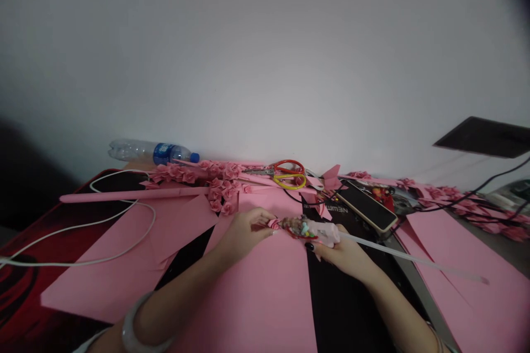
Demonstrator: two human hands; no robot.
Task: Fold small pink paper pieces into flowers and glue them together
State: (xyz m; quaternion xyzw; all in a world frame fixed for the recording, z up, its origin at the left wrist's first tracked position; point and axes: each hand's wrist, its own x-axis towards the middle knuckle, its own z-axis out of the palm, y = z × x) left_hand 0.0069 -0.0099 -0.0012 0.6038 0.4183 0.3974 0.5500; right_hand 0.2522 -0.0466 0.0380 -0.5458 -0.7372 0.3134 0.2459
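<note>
Pink: gripping rose (274,224) in left hand (250,229), glue gun (322,232) in right hand (343,256); finished-looking roses (222,191) beside scissors (274,171), blank paper (265,298) remaining nearer.

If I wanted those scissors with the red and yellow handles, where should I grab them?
I'd grip the red and yellow finger loops, probably coming from above and the picture's right. The scissors lie with those loops toward the right, while the metal blades point left, toward the pink paper flowers.

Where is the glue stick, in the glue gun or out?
Partly in, it seems: the glue stick juts from the rear of the glue gun; its depth inside is hidden.
</note>
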